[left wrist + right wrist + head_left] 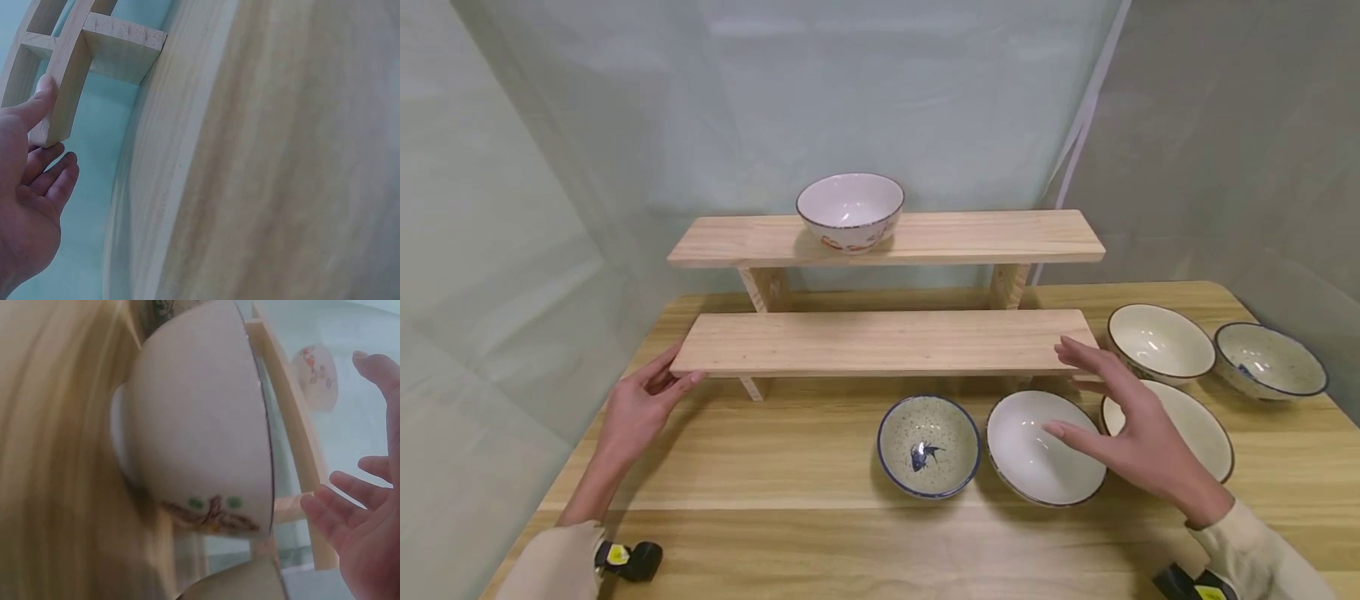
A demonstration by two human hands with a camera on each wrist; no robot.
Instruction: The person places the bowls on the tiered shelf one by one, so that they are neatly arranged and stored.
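A two-tier wooden shelf point(887, 343) stands on the table. My left hand point(638, 410) grips the left end of its lower board, thumb at the front edge and fingers beneath; the left wrist view shows this hand point(34, 181) at the board's end point(62, 103). Above the bowls on the right, my right hand point(1131, 429) is spread and holds nothing. Under it sits a white bowl point(1037, 467), partly covered by the thumb. Beside that, a speckled blue-rimmed bowl point(927, 479) has a blue fish inside. The right wrist view shows a white bowl point(200, 419) close up, near my right hand point(369, 519).
A white bowl with red patterns point(850, 212) rests on the upper board. At the right are a cream bowl point(1161, 337), another cream bowl point(1202, 433) partly behind my right hand, and a speckled bowl point(1273, 358). Pale sheeting point(880, 100) hangs behind the table.
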